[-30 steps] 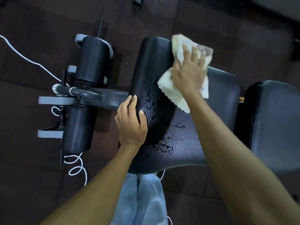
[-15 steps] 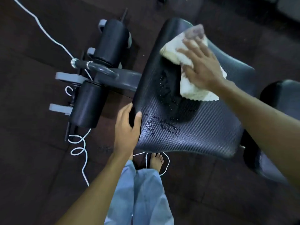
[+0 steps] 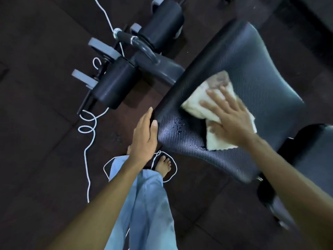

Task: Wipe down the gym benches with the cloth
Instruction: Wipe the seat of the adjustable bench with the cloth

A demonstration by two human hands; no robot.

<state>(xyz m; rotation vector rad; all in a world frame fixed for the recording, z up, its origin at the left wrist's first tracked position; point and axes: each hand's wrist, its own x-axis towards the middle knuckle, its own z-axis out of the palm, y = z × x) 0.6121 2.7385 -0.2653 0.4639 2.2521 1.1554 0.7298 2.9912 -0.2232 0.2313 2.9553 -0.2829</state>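
Observation:
A black textured bench seat pad (image 3: 252,65) fills the upper right, with wet droplets near its front left corner. My right hand (image 3: 228,114) lies flat, fingers spread, pressing a cream cloth (image 3: 196,101) onto the pad's near half. My left hand (image 3: 145,136) rests on the pad's front left edge, thumb on top and fingers curled around the side. A second black pad (image 3: 313,152) of the same bench sits at the right edge, partly hidden by my right forearm.
Two black foam leg rollers (image 3: 115,83) (image 3: 162,24) on a grey frame with a curved handle (image 3: 142,47) stand left of the seat. A white cord (image 3: 88,134) loops over the dark rubber floor. My bare foot (image 3: 163,165) and light blue trousers (image 3: 144,204) are below.
My right hand has dragged the cloth from the far end of the seat toward me, over the wet patch. The view has swung, and my left hand has stayed on the seat edge.

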